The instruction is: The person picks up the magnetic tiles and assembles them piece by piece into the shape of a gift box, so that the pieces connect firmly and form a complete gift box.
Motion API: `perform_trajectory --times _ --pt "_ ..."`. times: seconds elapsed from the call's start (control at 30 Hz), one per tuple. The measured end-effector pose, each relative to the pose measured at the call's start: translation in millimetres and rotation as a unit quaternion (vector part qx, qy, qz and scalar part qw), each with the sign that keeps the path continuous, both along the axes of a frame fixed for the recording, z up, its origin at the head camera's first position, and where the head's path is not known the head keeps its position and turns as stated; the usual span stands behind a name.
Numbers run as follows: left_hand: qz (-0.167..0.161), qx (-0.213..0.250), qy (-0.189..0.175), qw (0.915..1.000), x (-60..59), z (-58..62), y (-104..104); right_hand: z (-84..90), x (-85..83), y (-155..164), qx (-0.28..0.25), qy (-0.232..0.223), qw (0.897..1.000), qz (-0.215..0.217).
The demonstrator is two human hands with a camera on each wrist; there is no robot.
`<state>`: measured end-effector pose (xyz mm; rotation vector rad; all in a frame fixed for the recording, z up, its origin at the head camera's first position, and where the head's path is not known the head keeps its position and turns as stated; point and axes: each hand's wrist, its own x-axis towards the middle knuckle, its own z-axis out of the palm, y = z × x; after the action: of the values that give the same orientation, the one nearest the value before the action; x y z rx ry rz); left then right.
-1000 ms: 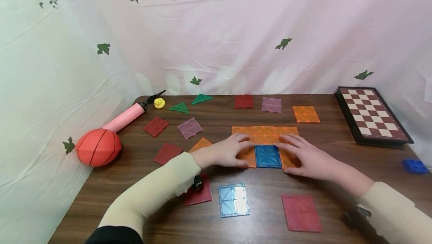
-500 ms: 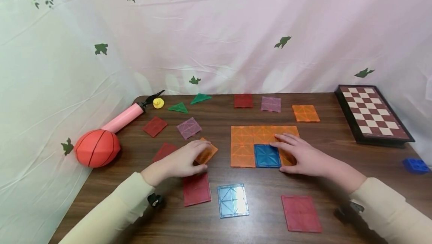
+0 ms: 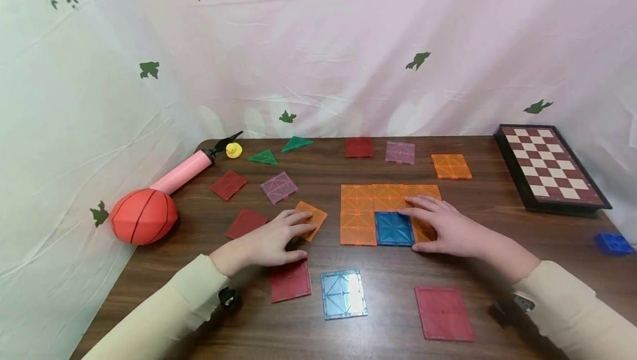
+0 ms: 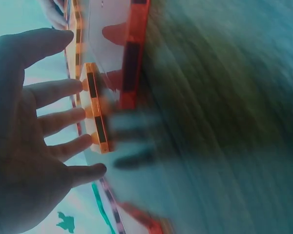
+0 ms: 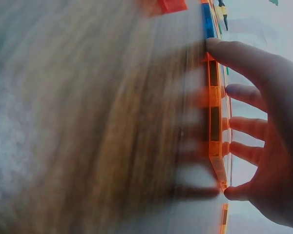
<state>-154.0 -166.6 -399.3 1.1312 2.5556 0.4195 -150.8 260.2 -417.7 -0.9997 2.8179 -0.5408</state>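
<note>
— Two hands on the table, both spread flat. Left hand, left of centre in the head view, fingers straight, tips touching a loose orange tile lying turned at an angle.

— Same in the left wrist view?

— Yes: left hand wide, fingertips against the near edge of the orange tile, nothing pinched. Rather blurred, though.

— And the right?

— Right hand, just right of centre, also wide, laid flat on the right end of the joined orange tile block, thumb at the block's lower edge. Blue tile set into that block, touching the index finger's side. In the right wrist view, right hand open, fingers over the block's edge.

— Loose tile and block touching?

— Apart, a strip of bare wood between.

— Around them?

— Lower middle of the frame: red tile, pale blue tile, larger red tile. Far left: orange ball with a pink pump behind, yellow duck near the pump's tip. Right edge: chessboard and a blue block.
</note>
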Motion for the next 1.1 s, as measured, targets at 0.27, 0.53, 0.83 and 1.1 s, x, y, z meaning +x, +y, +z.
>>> perform_trajectory --times 0.27,0.53,0.83,1.1 --pt "-0.008 0.002 -0.001 1.0000 2.7 -0.1 12 -1.5 0.1 -2 -0.002 0.003 1.000 -0.001" --pt "-0.029 0.008 0.004 0.9995 9.7 0.7 20 0.6 0.5 -2 -0.001 -0.005 1.000 -0.010" --pt "-0.021 0.045 0.023 0.9985 4.2 0.6 23 0.7 1.8 -1 0.005 0.000 1.000 -0.014" --pt "0.155 0.055 0.148 0.9753 -34.5 -4.1 8 0.4 1.7 -2 0.004 0.005 1.000 -0.012"
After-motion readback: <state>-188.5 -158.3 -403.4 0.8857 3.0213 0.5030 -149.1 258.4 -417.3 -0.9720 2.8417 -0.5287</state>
